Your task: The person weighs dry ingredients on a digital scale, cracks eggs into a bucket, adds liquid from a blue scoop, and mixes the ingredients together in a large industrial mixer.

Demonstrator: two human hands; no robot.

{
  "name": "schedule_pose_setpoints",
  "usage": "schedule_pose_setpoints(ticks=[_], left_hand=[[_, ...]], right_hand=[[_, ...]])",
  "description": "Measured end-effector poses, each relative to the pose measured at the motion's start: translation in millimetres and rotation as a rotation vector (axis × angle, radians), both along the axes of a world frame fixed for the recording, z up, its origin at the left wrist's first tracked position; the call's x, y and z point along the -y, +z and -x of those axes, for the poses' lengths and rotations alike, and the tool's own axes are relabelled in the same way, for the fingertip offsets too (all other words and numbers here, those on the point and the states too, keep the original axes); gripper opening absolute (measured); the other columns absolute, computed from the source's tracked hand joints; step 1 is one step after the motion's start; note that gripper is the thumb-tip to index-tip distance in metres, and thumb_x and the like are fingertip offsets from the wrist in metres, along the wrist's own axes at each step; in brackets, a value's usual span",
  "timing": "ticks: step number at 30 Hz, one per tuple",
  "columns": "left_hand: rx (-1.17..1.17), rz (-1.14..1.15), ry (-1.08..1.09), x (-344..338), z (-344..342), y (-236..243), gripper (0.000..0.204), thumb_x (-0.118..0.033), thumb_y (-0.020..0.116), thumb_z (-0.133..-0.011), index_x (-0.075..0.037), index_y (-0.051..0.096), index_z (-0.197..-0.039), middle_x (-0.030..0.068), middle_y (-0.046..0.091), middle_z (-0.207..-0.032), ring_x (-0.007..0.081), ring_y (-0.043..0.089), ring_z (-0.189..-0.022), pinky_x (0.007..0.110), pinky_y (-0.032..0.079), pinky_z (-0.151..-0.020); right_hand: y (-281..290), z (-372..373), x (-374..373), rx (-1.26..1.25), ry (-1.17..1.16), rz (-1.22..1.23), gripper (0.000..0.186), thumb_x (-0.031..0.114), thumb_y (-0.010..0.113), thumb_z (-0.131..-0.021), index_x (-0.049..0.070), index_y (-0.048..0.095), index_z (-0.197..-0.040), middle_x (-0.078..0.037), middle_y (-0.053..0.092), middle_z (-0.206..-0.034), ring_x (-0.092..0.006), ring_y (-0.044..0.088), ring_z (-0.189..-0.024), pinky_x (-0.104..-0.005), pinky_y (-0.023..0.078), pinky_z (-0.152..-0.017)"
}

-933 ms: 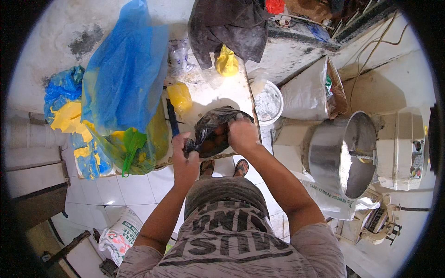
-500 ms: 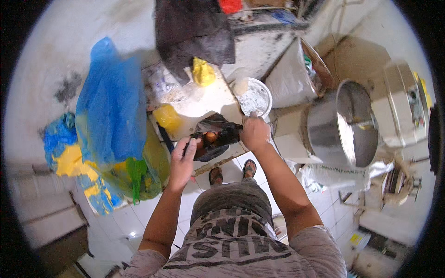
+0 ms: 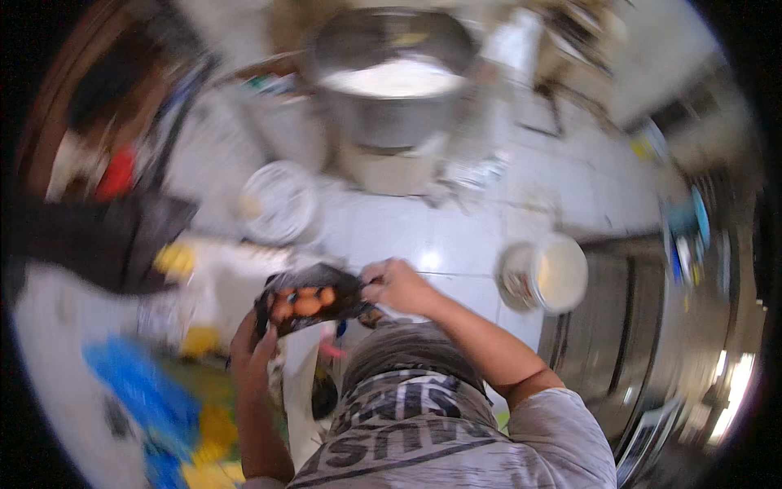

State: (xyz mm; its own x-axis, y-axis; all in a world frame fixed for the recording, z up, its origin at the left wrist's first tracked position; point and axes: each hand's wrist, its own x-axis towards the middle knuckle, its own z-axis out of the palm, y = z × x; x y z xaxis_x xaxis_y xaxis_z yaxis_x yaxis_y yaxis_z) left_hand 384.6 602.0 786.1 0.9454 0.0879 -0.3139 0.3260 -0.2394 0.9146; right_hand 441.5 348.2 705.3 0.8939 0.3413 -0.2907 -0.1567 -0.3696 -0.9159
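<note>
Fingers (image 3: 376, 273) of the right hand (image 3: 405, 289) are closed in a pinch on the gathered right end of a thin, crinkled black plastic bag (image 3: 330, 277), while its left end is gripped between the thumb and folded fingers of the left hand (image 3: 251, 350), whose fingertips are partly hidden and blurred. Between the hands the bag is spread open, and several smooth, rounded, orange-brown eggs (image 3: 308, 306) are seen inside, lying close together. Opposite ends seem to be held so that the soft mouth is stretched wide and the load is shared. The bag is held before the torso, near the edge of a whitish, flat surface (image 3: 236, 273); whether any weight is borne there cannot be told. Leftward, room is narrowed by a crumpled, translucent blue plastic bag (image 3: 138, 379) and a small yellow plastic bundle (image 3: 199, 341). Beyond the hands, a round white plastic tub (image 3: 283, 236) is placed beside the surface's edge. Most open room is found to the right, over pale tiled floor (image 3: 423, 236), bounded by a wide, shiny steel bowl (image 3: 391, 121) ahead and a round white bucket (image 3: 519, 277) farther right.
</note>
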Motion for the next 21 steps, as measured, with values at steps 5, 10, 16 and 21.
schedule_pose_setpoints(ticks=[5, 10, 16, 21], left_hand=[[-0.177, 0.170, -0.444, 98, 4, -42, 0.053, -0.009, 0.052, -0.075, 0.002, 0.046, -0.126, 0.0002, 0.052, -0.078, 0.0068, 0.045, -0.065, 0.021, 0.038, -0.061], [-0.378, 0.054, -0.891, 226, 24, -91, 0.051, -0.007, 0.052, -0.075, 0.004, 0.046, -0.124, 0.0023, 0.053, -0.085, 0.0111, 0.049, -0.072, 0.024, 0.042, -0.069], [-0.549, -0.013, -1.458, 388, 64, -170, 0.052, -0.008, 0.054, -0.076, -0.003, 0.047, -0.128, 0.0013, 0.054, -0.082, 0.0096, 0.049, -0.076, 0.024, 0.041, -0.072], [-0.559, -0.072, -1.734, 500, 109, -290, 0.059, -0.013, 0.054, -0.076, -0.001, 0.042, -0.132, 0.0054, 0.059, -0.092, 0.0136, 0.053, -0.083, 0.025, 0.040, -0.080]], right_hand=[[-31, 113, 110, 0.027, -0.301, 0.115, 0.028, 0.027, 0.063, -0.073, 0.003, 0.065, -0.087, -0.022, 0.062, -0.077, -0.0357, 0.061, -0.071, -0.0379, 0.049, -0.069], [-79, 247, 194, -0.095, -0.613, 0.172, 0.034, 0.035, 0.062, -0.073, 0.004, 0.065, -0.085, -0.023, 0.061, -0.080, -0.0385, 0.059, -0.074, -0.0420, 0.047, -0.070], [-126, 369, 248, -0.521, -1.318, -0.345, 0.039, 0.036, 0.067, -0.077, 0.001, 0.064, -0.093, -0.009, 0.064, -0.081, -0.0184, 0.059, -0.062, -0.0304, 0.049, -0.057], [-207, 448, 287, -0.464, -1.754, -0.569, 0.032, 0.030, 0.070, -0.076, 0.003, 0.062, -0.091, -0.001, 0.057, -0.073, -0.0097, 0.052, -0.057, -0.0232, 0.044, -0.050]])
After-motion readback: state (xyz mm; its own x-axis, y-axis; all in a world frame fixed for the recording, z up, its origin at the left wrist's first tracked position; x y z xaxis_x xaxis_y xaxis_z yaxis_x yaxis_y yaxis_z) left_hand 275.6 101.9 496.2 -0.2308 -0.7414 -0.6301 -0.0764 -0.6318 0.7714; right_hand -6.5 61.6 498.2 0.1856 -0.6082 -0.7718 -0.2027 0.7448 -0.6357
